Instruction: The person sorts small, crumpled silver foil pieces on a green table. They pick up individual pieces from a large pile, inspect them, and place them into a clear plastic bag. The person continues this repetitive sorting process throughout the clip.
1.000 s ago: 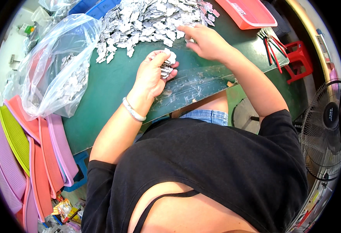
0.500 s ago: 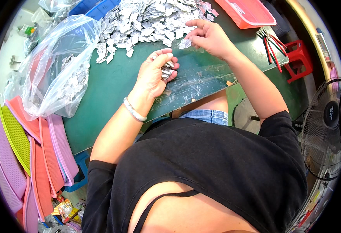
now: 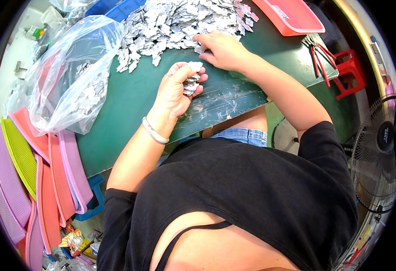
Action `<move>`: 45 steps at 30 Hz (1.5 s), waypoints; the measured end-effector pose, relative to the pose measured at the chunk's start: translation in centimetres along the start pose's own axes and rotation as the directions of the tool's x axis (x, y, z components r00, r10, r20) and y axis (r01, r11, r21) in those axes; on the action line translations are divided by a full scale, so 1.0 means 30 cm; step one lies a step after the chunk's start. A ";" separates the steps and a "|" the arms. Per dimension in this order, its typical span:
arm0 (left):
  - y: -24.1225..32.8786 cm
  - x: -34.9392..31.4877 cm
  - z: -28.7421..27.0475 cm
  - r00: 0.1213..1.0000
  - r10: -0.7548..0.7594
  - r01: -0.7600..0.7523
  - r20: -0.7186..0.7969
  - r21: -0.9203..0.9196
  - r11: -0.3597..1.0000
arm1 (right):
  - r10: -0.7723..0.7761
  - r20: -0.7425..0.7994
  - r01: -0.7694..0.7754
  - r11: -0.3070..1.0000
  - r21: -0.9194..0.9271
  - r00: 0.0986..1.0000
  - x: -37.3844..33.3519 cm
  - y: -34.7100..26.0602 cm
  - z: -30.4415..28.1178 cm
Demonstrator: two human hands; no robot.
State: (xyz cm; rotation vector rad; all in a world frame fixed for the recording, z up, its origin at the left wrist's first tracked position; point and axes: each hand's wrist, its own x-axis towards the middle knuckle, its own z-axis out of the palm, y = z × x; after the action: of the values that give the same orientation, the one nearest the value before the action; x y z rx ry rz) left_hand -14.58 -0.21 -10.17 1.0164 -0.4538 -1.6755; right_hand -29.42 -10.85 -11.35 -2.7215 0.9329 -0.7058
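A heap of thin silver-grey flat pieces (image 3: 166, 27) with wavy outlines lies at the far side of the green table (image 3: 130, 104). My left hand (image 3: 177, 88) is closed around a small stack of the same flat pieces (image 3: 191, 83), nearer to me than the heap. At the heap's near edge is my right hand (image 3: 222, 50), palm down, thumb and forefinger apart. Its fingertips reach the outermost pieces; whether they touch one is hard to see, and the other fingers are partly hidden.
A clear plastic bag (image 3: 67, 86) with more flat pieces stands at the left, beside stacked coloured plastic baskets (image 3: 49, 189). Far right are a red tray (image 3: 292, 20) and red-handled pliers (image 3: 317, 56) on the table. A red stool (image 3: 349, 74) and a fan (image 3: 378, 149) stand beyond.
My right hand has moved left to the heap's near edge; the single piece it held is no longer seen in it. A piece now shows at the top of my left hand's stack.
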 end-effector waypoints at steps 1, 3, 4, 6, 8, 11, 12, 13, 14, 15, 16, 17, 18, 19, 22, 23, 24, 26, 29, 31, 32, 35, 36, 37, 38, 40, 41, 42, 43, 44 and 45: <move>0.002 -0.001 -0.004 1.000 0.010 -0.010 -0.009 0.007 1.000 | -0.033 -0.035 0.031 0.999 -0.029 0.999 0.002 -0.004 0.007; 0.009 -0.001 -0.011 1.000 0.019 -0.019 0.008 0.004 1.000 | -0.098 -0.104 0.089 0.992 -0.089 0.990 0.003 -0.005 0.029; 0.010 0.000 -0.014 1.000 0.022 -0.022 0.015 0.000 1.000 | -0.084 -0.071 0.076 0.991 -0.108 0.994 0.007 -0.003 0.039; 0.011 0.004 -0.025 0.999 0.011 -0.010 0.038 -0.013 1.000 | -0.130 -0.078 0.120 0.986 -0.119 0.988 0.014 0.017 0.059; 0.011 0.004 -0.032 0.999 0.002 0.000 0.037 -0.036 0.999 | -0.069 -0.087 0.066 0.997 -0.033 0.994 0.018 0.021 0.055; 0.012 -0.002 -0.031 1.000 -0.015 0.015 0.002 -0.076 0.997 | 0.157 -0.034 -0.138 0.939 0.316 0.987 0.012 0.042 0.006; 0.013 -0.002 -0.029 1.000 -0.019 0.018 -0.010 -0.084 0.996 | 0.249 0.075 -0.254 0.839 0.482 0.965 0.008 0.042 -0.016; 0.014 -0.001 -0.028 0.999 -0.024 0.022 -0.023 -0.089 0.996 | 0.318 0.197 -0.369 0.696 0.616 0.927 0.007 0.033 -0.040; 0.012 0.002 -0.030 1.000 -0.016 0.016 -0.007 -0.070 0.997 | 0.334 0.223 -0.394 0.639 0.661 0.916 0.004 0.022 -0.056; 0.009 0.007 -0.032 1.000 -0.009 0.010 0.009 -0.052 0.999 | 0.347 0.250 -0.417 0.579 0.701 0.904 -0.001 0.009 -0.069; 0.006 0.009 -0.032 1.000 -0.002 0.003 0.024 -0.032 0.999 | 0.359 0.277 -0.437 0.515 0.738 0.891 -0.005 -0.002 -0.079; 0.005 0.009 -0.031 0.999 0.008 -0.007 0.032 -0.018 1.000 | 0.352 0.294 -0.443 0.493 0.749 0.889 -0.007 -0.011 -0.087; 0.004 0.010 -0.030 0.999 0.017 -0.017 0.040 -0.004 1.000 | 0.344 0.311 -0.449 0.471 0.759 0.886 -0.008 -0.021 -0.093; 0.004 0.010 -0.028 0.998 0.025 -0.026 0.049 0.010 1.000 | 0.338 0.327 -0.456 0.449 0.768 0.883 -0.009 -0.028 -0.098; 0.007 0.007 -0.021 0.997 0.028 -0.028 0.076 -0.003 1.000 | 0.312 0.337 -0.447 0.417 0.791 0.888 -0.020 -0.036 -0.104; 0.007 0.007 -0.022 0.996 0.028 -0.026 0.086 -0.029 0.999 | 0.308 0.342 -0.448 0.407 0.796 0.888 -0.023 -0.041 -0.107; 0.006 0.008 -0.024 0.995 0.028 -0.023 0.097 -0.056 0.998 | 0.305 0.346 -0.448 0.396 0.801 0.887 -0.027 -0.047 -0.111; 0.009 0.006 -0.020 0.993 0.017 -0.006 0.117 -0.099 0.995 | 0.297 0.348 -0.444 0.377 0.813 0.889 -0.033 -0.057 -0.122; 0.019 -0.004 -0.005 0.990 -0.005 0.024 0.139 -0.136 0.990 | 0.290 0.346 -0.437 0.362 0.824 0.892 -0.043 -0.073 -0.139; 0.022 -0.007 -0.002 0.989 -0.007 0.028 0.147 -0.145 0.989 | 0.297 0.350 -0.443 0.360 0.821 0.889 -0.051 -0.081 -0.147; 0.023 -0.009 0.000 0.990 -0.009 0.030 0.138 -0.152 0.988 | 0.293 0.346 -0.439 0.359 0.824 0.891 -0.055 -0.085 -0.147; 0.021 -0.011 0.003 0.990 -0.015 0.039 0.139 -0.171 0.984 | 0.281 0.334 -0.422 0.365 0.830 0.900 -0.067 -0.095 -0.149; 0.018 -0.008 -0.001 0.988 -0.014 0.042 0.156 -0.176 0.983 | 0.274 0.329 -0.415 0.374 0.830 0.904 -0.070 -0.098 -0.150; 0.015 -0.006 -0.005 0.985 -0.014 0.046 0.173 -0.181 0.982 | 0.267 0.324 -0.408 0.382 0.829 0.908 -0.073 -0.102 -0.150; 0.013 -0.006 -0.006 0.983 -0.017 0.051 0.184 -0.185 0.981 | 0.260 0.315 -0.399 0.403 0.824 0.913 -0.075 -0.107 -0.150; 0.008 -0.007 -0.008 0.978 -0.021 0.062 0.207 -0.192 0.979 | 0.246 0.297 -0.380 0.444 0.811 0.923 -0.079 -0.118 -0.149; 0.003 -0.004 -0.013 0.977 -0.005 0.043 0.212 -0.176 0.984 | 0.235 0.287 -0.366 0.456 0.811 0.929 -0.082 -0.120 -0.147; -0.004 0.000 -0.019 0.976 0.011 0.024 0.217 -0.159 0.987 | 0.224 0.277 -0.352 0.468 0.810 0.934 -0.084 -0.121 -0.144; -0.006 0.002 -0.022 0.975 0.027 0.004 0.221 -0.142 0.990 | 0.213 0.266 -0.337 0.478 0.811 0.940 -0.086 -0.122 -0.143; -0.005 -0.001 -0.020 0.979 0.024 0.004 0.201 -0.139 0.990 | 0.224 0.272 -0.347 0.467 0.813 0.936 -0.087 -0.124 -0.144; -0.004 -0.007 -0.016 0.983 0.022 0.003 0.181 -0.137 0.991 | 0.234 0.277 -0.357 0.455 0.816 0.932 -0.088 -0.125 -0.146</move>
State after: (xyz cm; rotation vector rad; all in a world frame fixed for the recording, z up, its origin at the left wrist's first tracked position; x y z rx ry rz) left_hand -14.25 0.11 -10.46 0.7638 -0.4552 -1.7735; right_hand -31.40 -6.34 -7.37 -1.6185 0.7073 -0.6607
